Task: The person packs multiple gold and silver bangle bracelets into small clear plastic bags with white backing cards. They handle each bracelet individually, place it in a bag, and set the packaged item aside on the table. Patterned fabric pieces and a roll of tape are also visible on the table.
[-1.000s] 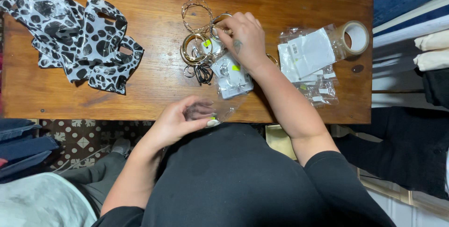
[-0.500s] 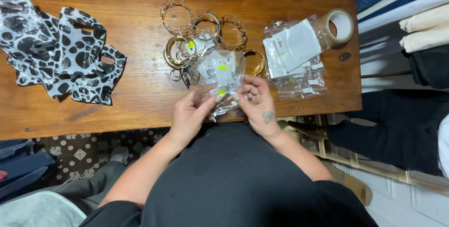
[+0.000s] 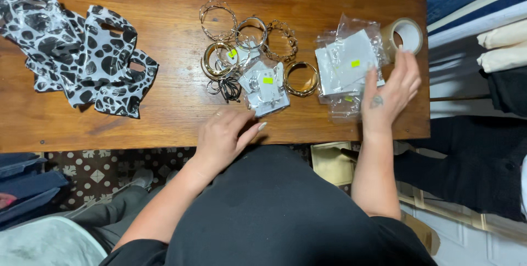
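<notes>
Now splitting apart: right hand [image 3: 391, 88] reaching open-fingered onto the clear packet pile [image 3: 347, 66] beside the tape roll [image 3: 405, 34]; left hand [image 3: 225, 134] resting loose, empty, below the carded earring packet [image 3: 267, 88].

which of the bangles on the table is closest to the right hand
The plain wide gold bangle, lying flat just left of the clear packet pile. The other bangles cluster farther left, away from the right hand.
</notes>
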